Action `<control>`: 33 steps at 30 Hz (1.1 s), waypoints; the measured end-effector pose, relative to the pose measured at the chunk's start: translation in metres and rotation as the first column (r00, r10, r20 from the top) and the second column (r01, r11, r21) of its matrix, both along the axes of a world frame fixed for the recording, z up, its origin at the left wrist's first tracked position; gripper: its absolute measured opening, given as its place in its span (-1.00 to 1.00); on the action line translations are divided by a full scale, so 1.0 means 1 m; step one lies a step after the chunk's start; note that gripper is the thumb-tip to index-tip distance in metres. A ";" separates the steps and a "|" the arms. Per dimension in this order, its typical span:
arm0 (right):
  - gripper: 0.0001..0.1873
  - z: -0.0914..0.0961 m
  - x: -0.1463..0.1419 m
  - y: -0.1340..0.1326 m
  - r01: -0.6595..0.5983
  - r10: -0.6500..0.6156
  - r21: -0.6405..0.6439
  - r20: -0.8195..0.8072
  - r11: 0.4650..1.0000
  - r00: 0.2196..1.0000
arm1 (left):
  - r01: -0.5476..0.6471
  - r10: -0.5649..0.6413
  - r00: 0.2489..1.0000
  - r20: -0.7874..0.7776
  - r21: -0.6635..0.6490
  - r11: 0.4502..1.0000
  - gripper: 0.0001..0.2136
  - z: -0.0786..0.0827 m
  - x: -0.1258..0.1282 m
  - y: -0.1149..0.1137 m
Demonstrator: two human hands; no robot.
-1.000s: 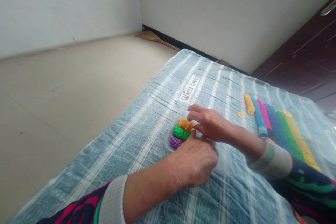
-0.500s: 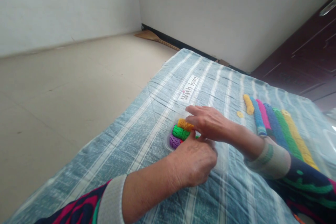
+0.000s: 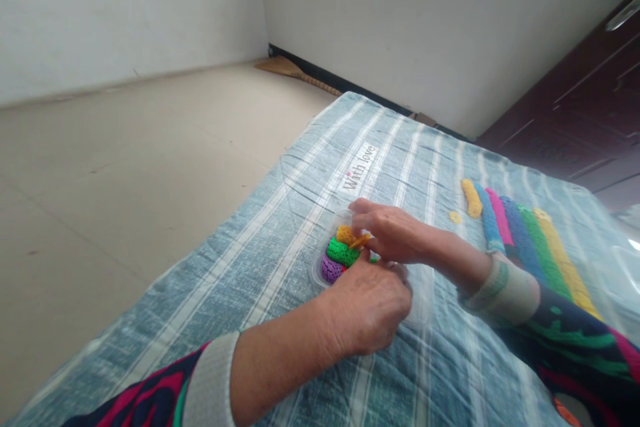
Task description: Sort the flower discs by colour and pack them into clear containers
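A small clear plastic container [image 3: 316, 275] stands on the cloth, with rows of button-like discs packed in it: purple discs [image 3: 331, 269], green discs [image 3: 343, 251] and orange discs [image 3: 345, 234]. A bit of red shows beside the purple. My right hand [image 3: 387, 227] reaches over the far side of the container, its fingertips pinching a few tilted orange discs at the end of the orange row. My left hand [image 3: 373, 303] is curled over the near side, thumb close to the green row. What its fingers grip is hidden.
To the right lie long rows of similar discs: yellow [image 3: 567, 263], green [image 3: 543, 250], blue [image 3: 520, 233], pink [image 3: 500, 213], light blue [image 3: 489, 217] and a short yellow row [image 3: 471, 198]. A single yellow disc [image 3: 455, 217] lies apart. Striped cloth [image 3: 250, 247] covers the surface; a clear container [image 3: 627, 257] stands at far right.
My right hand has shifted slightly left, and the orange discs at its fingertips now tilt and show more plainly. My left hand has barely moved.
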State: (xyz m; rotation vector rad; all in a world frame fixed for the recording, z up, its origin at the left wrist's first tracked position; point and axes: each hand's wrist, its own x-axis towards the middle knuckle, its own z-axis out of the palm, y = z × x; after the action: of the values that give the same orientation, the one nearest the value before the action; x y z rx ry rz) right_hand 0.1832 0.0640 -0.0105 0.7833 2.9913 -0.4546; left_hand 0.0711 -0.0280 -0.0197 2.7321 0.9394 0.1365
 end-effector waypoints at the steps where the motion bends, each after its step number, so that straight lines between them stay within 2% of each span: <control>1: -0.85 0.000 0.000 0.000 0.003 -0.003 -0.012 -0.003 1.000 1.000 | 0.000 0.000 1.000 -0.001 0.000 1.000 -0.85 0.000 0.000 0.000; 12: -0.86 0.008 -0.002 -0.004 0.020 -0.020 0.010 0.060 1.000 0.998 | 0.000 -0.001 1.000 -0.009 -0.025 1.000 -0.83 0.000 0.000 0.001; 18: -0.80 0.008 0.001 -0.001 -0.010 0.011 -0.007 0.031 1.000 0.999 | 0.005 -0.006 1.000 -0.010 -0.032 0.999 -0.84 0.003 0.000 0.000; 24: -0.86 0.012 0.007 0.004 -0.010 0.007 -0.063 -0.058 0.998 0.998 | 0.009 -0.009 1.000 0.007 -0.030 1.000 -0.85 0.000 0.001 0.001; 33: -0.84 0.022 0.009 0.002 -0.024 0.021 -0.084 -0.044 0.996 0.999 | 0.012 -0.012 1.000 0.009 -0.008 1.000 -0.84 -0.002 0.000 0.001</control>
State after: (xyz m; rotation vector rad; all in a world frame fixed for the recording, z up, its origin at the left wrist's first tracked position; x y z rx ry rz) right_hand 0.1920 0.0659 0.0118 0.7420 2.9935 -0.5998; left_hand 0.0715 -0.0275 -0.0218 2.7272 0.9190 0.1430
